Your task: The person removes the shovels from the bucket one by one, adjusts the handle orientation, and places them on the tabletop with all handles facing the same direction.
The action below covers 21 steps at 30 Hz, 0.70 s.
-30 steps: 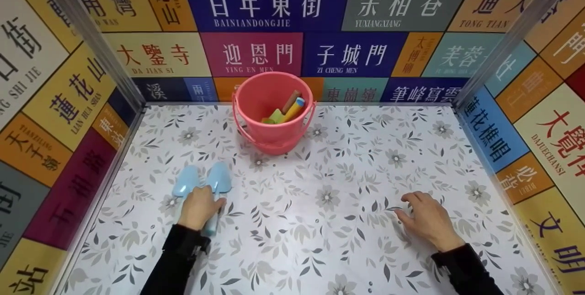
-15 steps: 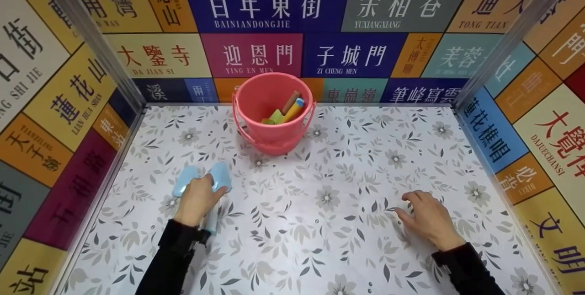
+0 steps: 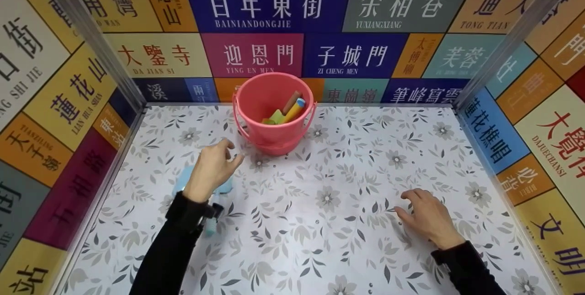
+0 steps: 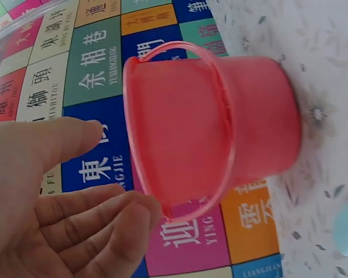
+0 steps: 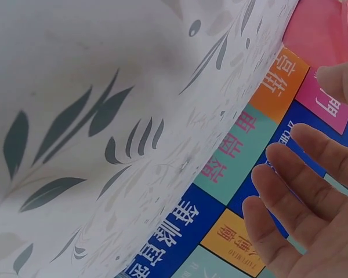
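Note:
My left hand (image 3: 212, 167) hovers in front of the pink bucket (image 3: 274, 142), thumb and fingers apart with nothing between them. Below it two light-blue toy shovels lie side by side, mostly hidden by hand and sleeve; one blade (image 3: 183, 179) and a handle (image 3: 210, 226) peek out. In the left wrist view the bucket (image 4: 267, 116) is beyond the spread fingers, its handle hanging at the rim. Away on the right, my right hand (image 3: 429, 219) stays low over the table, fingers loosely bent and holding nothing.
Inside the bucket are a yellow stick with a blue end (image 3: 293, 111), a brown stick (image 3: 291, 102) and a green piece (image 3: 276, 115). The flower-patterned table (image 3: 329, 240) is bounded at the back and sides by panels (image 3: 251, 55) with colourful lettering.
My left hand has let go of the shovels and moved forward and right toward the bucket. The shovels stay on the table. My right hand has barely moved.

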Tool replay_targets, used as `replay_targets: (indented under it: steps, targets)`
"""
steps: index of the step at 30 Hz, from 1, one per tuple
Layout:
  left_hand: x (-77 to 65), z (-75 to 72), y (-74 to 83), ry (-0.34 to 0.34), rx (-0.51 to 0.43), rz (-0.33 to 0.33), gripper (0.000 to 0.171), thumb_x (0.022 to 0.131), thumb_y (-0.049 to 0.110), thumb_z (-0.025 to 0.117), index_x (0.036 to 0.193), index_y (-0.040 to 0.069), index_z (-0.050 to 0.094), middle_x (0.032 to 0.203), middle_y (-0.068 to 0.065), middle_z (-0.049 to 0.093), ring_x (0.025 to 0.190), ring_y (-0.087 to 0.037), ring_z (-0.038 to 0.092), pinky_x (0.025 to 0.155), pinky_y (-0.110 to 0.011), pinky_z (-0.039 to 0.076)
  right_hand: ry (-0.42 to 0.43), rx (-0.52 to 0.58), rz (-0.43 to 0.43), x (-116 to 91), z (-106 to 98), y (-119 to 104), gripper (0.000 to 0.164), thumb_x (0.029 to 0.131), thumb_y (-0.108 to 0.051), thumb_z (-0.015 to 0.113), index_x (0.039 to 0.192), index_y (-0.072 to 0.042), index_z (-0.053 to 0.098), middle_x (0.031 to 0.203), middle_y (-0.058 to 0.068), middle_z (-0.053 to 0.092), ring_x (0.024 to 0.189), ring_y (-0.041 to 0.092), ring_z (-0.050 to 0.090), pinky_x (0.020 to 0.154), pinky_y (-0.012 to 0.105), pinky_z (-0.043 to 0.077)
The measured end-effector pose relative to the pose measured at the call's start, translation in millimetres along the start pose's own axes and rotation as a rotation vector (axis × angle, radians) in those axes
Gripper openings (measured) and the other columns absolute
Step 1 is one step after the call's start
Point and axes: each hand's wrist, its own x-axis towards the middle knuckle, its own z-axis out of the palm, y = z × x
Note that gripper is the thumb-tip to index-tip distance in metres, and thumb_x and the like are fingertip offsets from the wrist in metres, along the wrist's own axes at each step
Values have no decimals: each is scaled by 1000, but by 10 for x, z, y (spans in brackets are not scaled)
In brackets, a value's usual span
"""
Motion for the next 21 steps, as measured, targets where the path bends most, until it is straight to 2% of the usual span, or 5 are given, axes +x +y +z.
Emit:
replay_targets:
  steps: [2, 5, 10, 15, 21]
  targets:
    - [120, -11, 50, 10, -21, 33, 21, 99, 10, 82, 104, -8, 72, 82, -25, 75, 71, -40, 70, 66, -52, 60, 18, -6, -15, 6, 16, 7, 26, 89, -15, 89, 107, -2, 75, 101, 15, 75, 77, 27, 65, 66, 44, 54]
    - [298, -17, 129, -12, -70, 54, 24, 100, 11, 82, 109, -9, 73, 89, -28, 77, 78, -43, 74, 71, -54, 64, 34, -11, -28, 8, 28, 11, 27, 88, -15, 90, 106, -2, 75, 101, 16, 75, 77, 27, 65, 66, 45, 55]
    - [581, 2, 238, -83, -134, 47, 28, 102, 10, 79, 117, -12, 72, 102, -31, 79, 89, -44, 78, 81, -54, 68, 35, -15, -30, 13, 24, 2, 28, 88, -16, 90, 106, -2, 75, 101, 17, 75, 79, 29, 65, 68, 47, 56]
    - [858, 69, 307, -136, -120, 38, 29, 102, 13, 78, 116, -11, 71, 105, -31, 78, 92, -43, 76, 85, -52, 68, 28, -17, -28, 22, 25, 11, 28, 88, -15, 91, 107, -2, 75, 100, 14, 73, 79, 27, 64, 68, 46, 55]
    - [1184, 143, 388, -252, -93, -46, 38, 106, 21, 75, 129, -8, 70, 115, -27, 76, 100, -37, 68, 93, -48, 62, 62, -24, -53, 17, 58, 8, 29, 86, -15, 93, 105, -2, 75, 97, 15, 73, 78, 28, 64, 68, 46, 56]
